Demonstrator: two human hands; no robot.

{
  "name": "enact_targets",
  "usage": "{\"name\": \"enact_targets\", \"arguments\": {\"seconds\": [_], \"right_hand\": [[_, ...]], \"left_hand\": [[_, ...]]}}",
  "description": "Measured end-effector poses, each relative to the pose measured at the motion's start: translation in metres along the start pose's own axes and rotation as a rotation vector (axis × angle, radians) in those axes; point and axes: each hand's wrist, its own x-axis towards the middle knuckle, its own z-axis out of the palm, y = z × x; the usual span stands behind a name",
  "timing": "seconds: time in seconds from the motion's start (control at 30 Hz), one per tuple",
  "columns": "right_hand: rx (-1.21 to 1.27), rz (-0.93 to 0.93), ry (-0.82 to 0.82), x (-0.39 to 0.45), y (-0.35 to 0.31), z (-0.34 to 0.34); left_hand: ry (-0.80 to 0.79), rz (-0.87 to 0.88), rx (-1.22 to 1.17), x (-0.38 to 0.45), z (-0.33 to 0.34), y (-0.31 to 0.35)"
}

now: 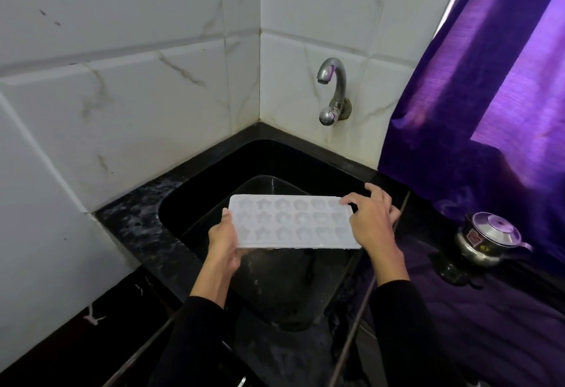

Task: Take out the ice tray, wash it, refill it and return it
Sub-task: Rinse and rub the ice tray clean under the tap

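A white ice tray [290, 223] with star- and flower-shaped cells is held level over the black sink [189, 191]. My left hand [224, 241] grips its left end, thumb on top and fingers underneath. My right hand [371, 218] holds the right end, with fingers curled over the far corner. A curved metal tap [333, 90] juts from the tiled wall behind the sink, and no water is running from it.
A dark tub [275, 279] sits inside the sink under the tray. White marbled tiles line the corner walls. A purple curtain [495, 96] hangs at the right. A small steel pot with a lid [486, 238] stands on the black counter at the right.
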Motion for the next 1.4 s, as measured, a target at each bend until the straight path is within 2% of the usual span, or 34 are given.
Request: {"name": "enact_targets", "arguments": {"seconds": [0.27,0.9,1.4], "right_hand": [[-0.127,-0.071,-0.128,0.005,-0.005,0.012],[-0.093,-0.014,-0.152,0.013,0.006,0.024],[-0.100,-0.041,-0.166,0.008,0.004,0.028]], "left_hand": [[0.033,0.019,0.013,0.004,0.002,-0.005],[0.060,0.018,0.012,0.013,0.010,-0.013],[0.076,0.011,0.013,0.006,0.002,-0.010]]}}
